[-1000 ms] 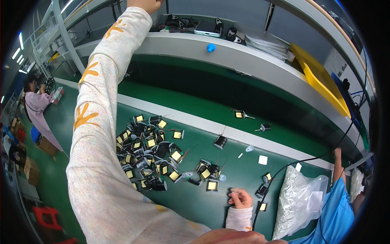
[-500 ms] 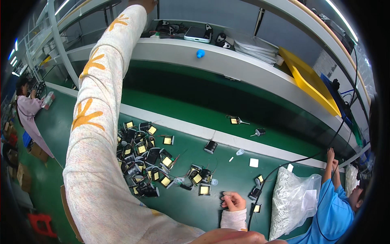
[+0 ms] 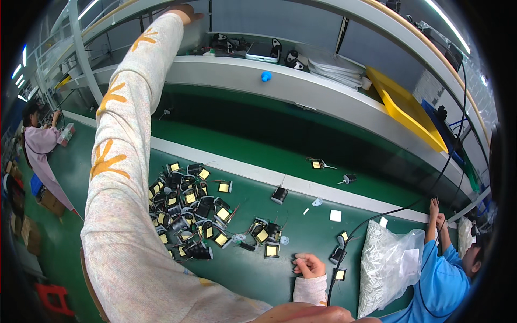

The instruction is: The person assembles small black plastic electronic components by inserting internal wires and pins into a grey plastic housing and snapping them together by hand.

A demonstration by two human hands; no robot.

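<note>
Sliding right: black, metal-shafted coil [image 3: 316, 164]! Grip unclear on your left hand [image 3: 187, 12], half-curled right hand [image 3: 309, 266]; pinch likely-stiff black-and-yellow spools [image 3: 272, 250] mid-body.

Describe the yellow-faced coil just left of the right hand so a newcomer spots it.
On the green table, find the right hand. To its left lies a small cluster of coils. The yellow-faced coil is at the near edge, its face squared to view, unlike the tilted coil behind it.
</note>
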